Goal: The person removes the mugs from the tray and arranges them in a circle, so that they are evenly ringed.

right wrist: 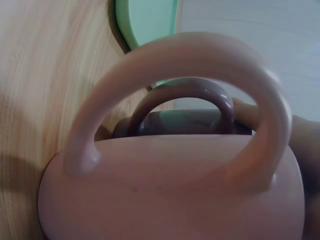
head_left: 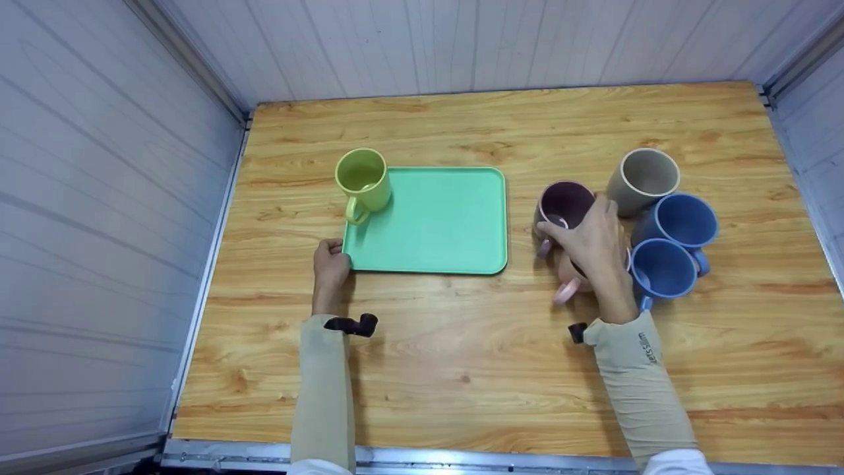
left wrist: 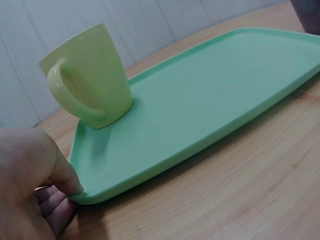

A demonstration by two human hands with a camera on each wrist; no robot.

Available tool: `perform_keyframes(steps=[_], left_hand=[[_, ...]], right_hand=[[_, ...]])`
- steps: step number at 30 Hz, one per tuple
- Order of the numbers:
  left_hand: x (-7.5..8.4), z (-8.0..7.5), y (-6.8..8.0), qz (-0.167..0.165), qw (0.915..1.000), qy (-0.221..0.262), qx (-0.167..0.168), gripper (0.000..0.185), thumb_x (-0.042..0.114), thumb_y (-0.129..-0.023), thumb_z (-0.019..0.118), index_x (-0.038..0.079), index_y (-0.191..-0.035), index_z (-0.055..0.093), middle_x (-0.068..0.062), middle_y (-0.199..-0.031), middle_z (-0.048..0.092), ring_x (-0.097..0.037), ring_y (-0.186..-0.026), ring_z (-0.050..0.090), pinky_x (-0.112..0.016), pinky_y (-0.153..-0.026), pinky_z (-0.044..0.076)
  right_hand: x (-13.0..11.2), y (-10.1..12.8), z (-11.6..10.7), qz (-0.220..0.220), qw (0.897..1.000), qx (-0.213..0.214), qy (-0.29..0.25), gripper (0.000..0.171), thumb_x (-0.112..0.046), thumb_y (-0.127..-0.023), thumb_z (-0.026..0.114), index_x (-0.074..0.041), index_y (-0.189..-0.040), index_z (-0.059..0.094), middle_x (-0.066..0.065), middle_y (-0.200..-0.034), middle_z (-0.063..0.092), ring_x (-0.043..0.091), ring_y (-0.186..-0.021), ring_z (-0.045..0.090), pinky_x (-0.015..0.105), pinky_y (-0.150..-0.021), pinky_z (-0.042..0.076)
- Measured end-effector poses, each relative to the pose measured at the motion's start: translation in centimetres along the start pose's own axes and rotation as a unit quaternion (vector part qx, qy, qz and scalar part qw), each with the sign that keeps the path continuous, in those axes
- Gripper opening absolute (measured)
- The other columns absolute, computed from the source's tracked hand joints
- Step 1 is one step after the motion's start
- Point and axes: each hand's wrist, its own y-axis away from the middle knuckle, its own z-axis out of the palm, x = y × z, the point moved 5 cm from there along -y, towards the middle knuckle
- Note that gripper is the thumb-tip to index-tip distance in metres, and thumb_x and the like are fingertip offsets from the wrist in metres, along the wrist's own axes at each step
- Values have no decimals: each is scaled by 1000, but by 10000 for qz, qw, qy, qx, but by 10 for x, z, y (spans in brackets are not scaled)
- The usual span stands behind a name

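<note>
A yellow-green mug (head_left: pixel 361 181) stands upright at the back left corner of a green tray (head_left: pixel 435 218). My left hand (head_left: pixel 331 269) pinches the tray's front left corner; in the left wrist view its thumb (left wrist: pixel 67 177) lies on the rim with curled fingers beneath. On the right, my right hand (head_left: pixel 597 244) grips a purple mug (head_left: pixel 552 231) by its upper edge, thumb at the near left and fingers at the far right. Under that hand sits a pink mug (head_left: pixel 573 277), partly hidden; its handle (right wrist: pixel 200 45) fills much of the right wrist view, with the purple mug behind it.
Two blue mugs (head_left: pixel 686 218) stand close together right of my right hand, handles toward the near side. Behind them is a grey-beige mug (head_left: pixel 630 191). Pale panel walls (head_left: pixel 461 46) enclose the wooden table (head_left: pixel 455 369) at the back and sides.
</note>
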Motion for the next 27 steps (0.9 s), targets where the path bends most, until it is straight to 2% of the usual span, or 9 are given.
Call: perform_keyframes(steps=[8, 14, 20, 23, 27], left_hand=[[0, 2, 1, -103, 9999, 99, -46, 47, -10, -81, 32, -5, -126, 47, -19, -122, 50, -26, -111, 47, -33, -95, 42], [-3, 1, 0, -267, 9995, 182, -59, 47, -9, -83, 32, -3, -128, 46, -18, -124, 48, -26, -111, 47, -32, -93, 42], [-3, 1, -2, -289, 9995, 144, -37, 48, -10, -82, 33, -3, -128, 46, -18, -125, 50, -26, -113, 48, -33, -96, 42], [-2, 2, -2, -271, 9995, 100, -85, 49, -10, -82, 32, -4, -129, 46, -19, -125, 49, -26, -113, 48, -33, -97, 43], [-1, 2, -1, -216, 9997, 68, -66, 49, -10, -81, 32, -5, -127, 46, -19, -123, 50, -27, -112, 49, -33, -97, 43]], right_hand=[[2, -1, -1, -10, 10000, 39, -67, 106, -61, -71, 72, 4, -141, 26, 26, -134, 38, 44, -123, 42, 56, -105, 34], [1, 1, -1, -127, 9998, 2, 121, 106, -65, -72, 69, 4, -141, 25, 27, -132, 38, 44, -120, 44, 57, -100, 37], [-4, 2, -7, -285, 9993, -194, 149, 108, -73, -77, 54, 3, -145, 20, 29, -138, 33, 46, -123, 41, 60, -102, 35], [-9, 0, -15, -367, 9992, -144, 79, 104, -71, -83, 46, 4, -148, 16, 29, -144, 29, 45, -129, 37, 59, -106, 32], [-25, -2, -27, -503, 9987, -38, 91, 95, -65, -88, 44, 0, -151, 15, 26, -149, 26, 42, -132, 35, 57, -108, 31]])
